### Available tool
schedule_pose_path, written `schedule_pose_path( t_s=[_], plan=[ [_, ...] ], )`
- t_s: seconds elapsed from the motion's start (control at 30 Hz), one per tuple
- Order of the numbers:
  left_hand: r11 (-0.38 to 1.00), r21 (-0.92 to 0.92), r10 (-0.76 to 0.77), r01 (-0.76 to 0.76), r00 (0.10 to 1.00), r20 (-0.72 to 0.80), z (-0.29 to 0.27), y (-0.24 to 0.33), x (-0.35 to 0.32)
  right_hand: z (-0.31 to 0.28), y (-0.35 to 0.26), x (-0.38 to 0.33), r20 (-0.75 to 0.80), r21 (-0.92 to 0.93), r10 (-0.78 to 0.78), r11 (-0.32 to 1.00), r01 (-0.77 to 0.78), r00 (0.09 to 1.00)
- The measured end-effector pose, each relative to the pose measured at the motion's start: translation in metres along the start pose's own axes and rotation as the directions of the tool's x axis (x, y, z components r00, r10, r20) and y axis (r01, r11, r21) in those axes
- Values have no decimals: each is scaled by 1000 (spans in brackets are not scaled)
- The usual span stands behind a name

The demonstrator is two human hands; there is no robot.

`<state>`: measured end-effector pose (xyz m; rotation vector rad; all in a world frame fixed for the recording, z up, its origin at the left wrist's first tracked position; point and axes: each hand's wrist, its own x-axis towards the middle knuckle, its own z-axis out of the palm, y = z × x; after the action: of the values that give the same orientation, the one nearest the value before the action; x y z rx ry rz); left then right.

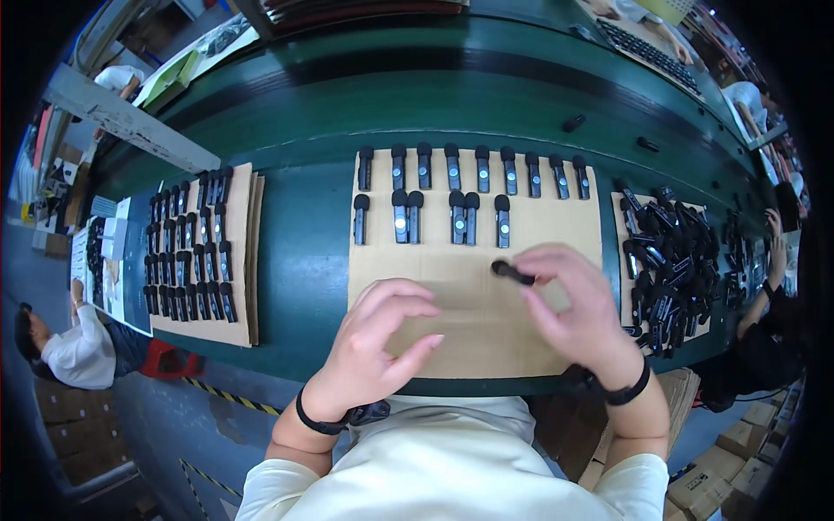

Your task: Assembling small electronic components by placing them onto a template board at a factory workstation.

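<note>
Between the thumb and fingers of my right hand (565,300) is a small black clip-on microphone (512,273) with a rounded foam tip, held over a cardboard sheet (469,321). My left hand (378,334) hovers above the sheet's lower left, its fingers curved and apart with nothing between them. On the upper part of the sheet, similar microphones (453,168) stand in a long row. Below them, a shorter row of microphones (401,217) has gaps, and some pieces there touch side by side. Several show a round light spot on the body.
To the right, a second cardboard sheet carries a jumbled heap of black microphones (665,269). On the left, stacked cardboard (248,321) holds neat rows of microphones. Two loose pieces lie on the green table (304,217) farther back. Other people sit at both sides.
</note>
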<state>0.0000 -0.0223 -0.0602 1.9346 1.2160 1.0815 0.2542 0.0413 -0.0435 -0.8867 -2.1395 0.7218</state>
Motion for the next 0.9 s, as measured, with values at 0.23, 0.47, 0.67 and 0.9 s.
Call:
schedule_pose_path(
  t_s=[0.23, 0.47, 0.67, 0.9],
  plan=[
    [999, 16, -48, 49, 998, -36, -11, -11, -7, -5, 55, 3, 20, -402, -13, 916, 20, 1000],
    [994, 8, -112, 112, 992, -63, -16, -20, -13, 2, 58, -5, 187, -490, 8, 867, 86, 982],
    [993, -21, -117, 116, 993, -36, -14, -18, -10, 2, 66, 0, 128, -520, 9, 852, 60, 992],
    [992, -15, -124, 124, 992, -6, -14, -24, -10, -33, 56, 24, 157, -449, 160, 891, -74, 975]
  ],
)
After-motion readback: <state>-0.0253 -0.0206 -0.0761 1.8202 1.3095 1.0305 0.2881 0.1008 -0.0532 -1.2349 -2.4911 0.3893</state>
